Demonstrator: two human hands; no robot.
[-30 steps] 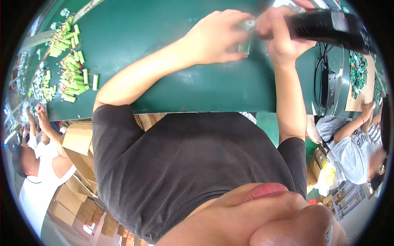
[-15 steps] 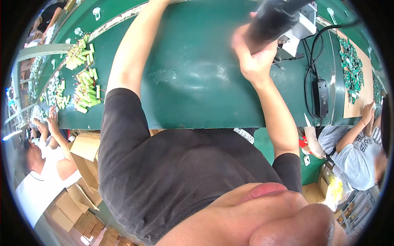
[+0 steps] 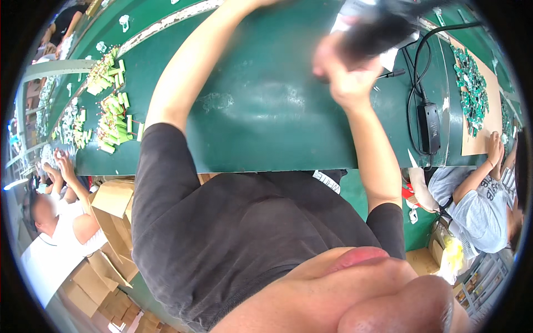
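My right hand (image 3: pixel 352 75) is wrapped round a thick black cylindrical tool (image 3: pixel 372 39) at the upper right of the green bench. Motion smears both the tool and my fingertips, so its exact kind does not show. A black cord (image 3: pixel 444 30) runs close by. Behind the tool, partly covered by it, is a white boxy piece (image 3: pixel 347 16). My left forearm (image 3: pixel 194 72) reaches up to the far edge of the picture, where only the near part of my left hand (image 3: pixel 264 2) shows. Its fingers are cut off from view.
Green cylindrical cells with wires (image 3: pixel 114 122) lie heaped on the left. Beside the black power adapter (image 3: pixel 429 127) on the right, small green circuit boards (image 3: pixel 472 91) cover a brown sheet (image 3: pixel 477 145). Co-workers sit at both sides; cardboard boxes (image 3: pixel 111 213) stand lower left.
My left hand has shifted right along the far edge. The black tool in my right hand has tilted and moved slightly down, and the white piece behind it has moved left.
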